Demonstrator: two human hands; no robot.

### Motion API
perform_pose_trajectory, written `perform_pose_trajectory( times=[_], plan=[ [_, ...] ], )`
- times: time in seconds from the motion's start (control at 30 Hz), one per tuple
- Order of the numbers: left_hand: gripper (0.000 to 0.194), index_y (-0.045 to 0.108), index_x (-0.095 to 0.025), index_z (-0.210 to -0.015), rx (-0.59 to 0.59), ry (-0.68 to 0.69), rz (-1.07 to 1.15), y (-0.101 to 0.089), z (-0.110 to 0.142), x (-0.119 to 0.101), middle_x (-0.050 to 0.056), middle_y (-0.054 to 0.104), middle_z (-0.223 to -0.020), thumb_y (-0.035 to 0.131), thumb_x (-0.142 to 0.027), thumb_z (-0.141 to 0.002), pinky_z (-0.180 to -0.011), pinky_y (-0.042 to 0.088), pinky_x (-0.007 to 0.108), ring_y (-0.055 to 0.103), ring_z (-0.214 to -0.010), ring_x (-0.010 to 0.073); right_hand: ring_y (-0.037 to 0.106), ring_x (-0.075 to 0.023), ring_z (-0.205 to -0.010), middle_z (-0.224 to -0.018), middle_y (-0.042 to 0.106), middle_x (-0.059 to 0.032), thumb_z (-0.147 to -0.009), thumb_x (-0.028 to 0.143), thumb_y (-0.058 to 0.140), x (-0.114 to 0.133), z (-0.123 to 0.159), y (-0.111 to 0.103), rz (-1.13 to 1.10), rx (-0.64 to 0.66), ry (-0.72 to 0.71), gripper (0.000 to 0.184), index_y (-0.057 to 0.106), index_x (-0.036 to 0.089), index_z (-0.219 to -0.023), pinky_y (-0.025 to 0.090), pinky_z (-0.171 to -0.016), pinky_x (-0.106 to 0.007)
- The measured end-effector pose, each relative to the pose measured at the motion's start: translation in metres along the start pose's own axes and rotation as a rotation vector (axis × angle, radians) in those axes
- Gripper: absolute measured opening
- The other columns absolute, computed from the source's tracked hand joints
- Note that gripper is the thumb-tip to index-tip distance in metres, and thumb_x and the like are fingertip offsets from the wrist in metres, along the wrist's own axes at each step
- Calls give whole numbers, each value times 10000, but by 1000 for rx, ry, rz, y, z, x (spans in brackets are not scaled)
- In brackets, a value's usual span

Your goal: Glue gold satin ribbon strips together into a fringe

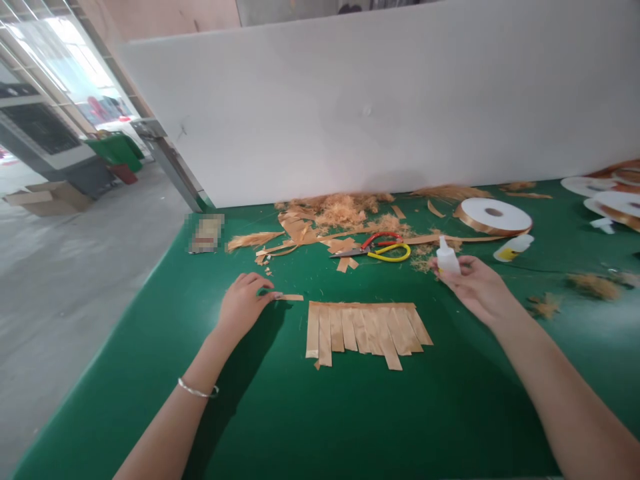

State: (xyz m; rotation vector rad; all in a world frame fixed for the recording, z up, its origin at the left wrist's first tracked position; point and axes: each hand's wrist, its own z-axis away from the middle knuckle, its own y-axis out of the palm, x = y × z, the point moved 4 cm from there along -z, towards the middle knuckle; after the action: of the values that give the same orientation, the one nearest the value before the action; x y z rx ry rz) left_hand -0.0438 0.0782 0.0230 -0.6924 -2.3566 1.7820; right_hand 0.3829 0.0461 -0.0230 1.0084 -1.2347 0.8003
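Observation:
My left hand [246, 300] pinches the left end of a short tan ribbon strip [293, 297] just above the green tabletop. To the right of that strip lies a fringe of tan ribbon pieces [367, 328], joined along a straight top band, their lower ends hanging at uneven lengths. In my right hand [475, 283] is a small white glue bottle [447, 259], held upright with its nozzle pointing up. Beyond the fringe rest scissors [385, 248] with one red and one yellow handle loop, blades toward the left.
Tan ribbon scraps and frayed fibres [340, 212] heap along the white board [350, 113] at the back. A ribbon spool [494, 215] and a second white bottle [514, 248] lie at right, with more spools [620, 205] farther right. A blurred card [206, 233] sits near the left edge.

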Motion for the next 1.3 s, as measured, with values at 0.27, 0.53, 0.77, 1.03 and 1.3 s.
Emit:
perform_pose_trajectory(
  times=[0.27, 0.53, 0.77, 1.03, 1.3],
  plan=[
    [224, 587, -191, -932, 126, 73, -65, 18, 2, -1, 48, 587, -925, 535, -394, -854, -757, 409, 326, 501, -910, 208, 579, -288, -1057, -1015, 663, -68, -488, 317, 788, -12, -7, -5, 294, -77, -136, 521, 517, 237, -926, 431, -932, -466],
    [222, 601, -195, -861, -22, -4, -296, 15, 5, -8, 82, 592, -865, 470, -374, -878, -711, 387, 370, 517, -889, 260, 613, -262, -878, -993, 656, -78, -617, 393, 710, -17, -7, 0, 568, -23, -192, 339, 564, 223, -871, 482, -776, -409],
    [165, 611, -185, -838, 47, -65, -64, 6, -49, -34, 62, 644, -890, 512, -314, -861, -735, 415, 368, 561, -910, 259, 603, -253, -799, -915, 632, -81, -659, 443, 655, -24, -9, -2, 792, -80, -218, 405, 607, 189, -971, 465, -712, -388],
    [362, 634, -66, -938, 210, -82, -62, 74, -172, -104, 218, 619, -1038, 585, -393, -791, -815, 426, 409, 549, -1023, 325, 551, -243, -803, -945, 582, -107, -672, 458, 620, -15, -6, 2, 913, -154, -278, 393, 618, 167, -936, 442, -702, -378],
    [253, 609, -72, -965, 255, -134, 9, 98, -180, -98, 219, 611, -1072, 506, -270, -846, -866, 402, 441, 526, -1071, 326, 548, -251, -841, -984, 567, -102, -655, 441, 625, -14, -4, 7, 849, -181, -236, 503, 570, 160, -1070, 451, -739, -399]
  ],
)
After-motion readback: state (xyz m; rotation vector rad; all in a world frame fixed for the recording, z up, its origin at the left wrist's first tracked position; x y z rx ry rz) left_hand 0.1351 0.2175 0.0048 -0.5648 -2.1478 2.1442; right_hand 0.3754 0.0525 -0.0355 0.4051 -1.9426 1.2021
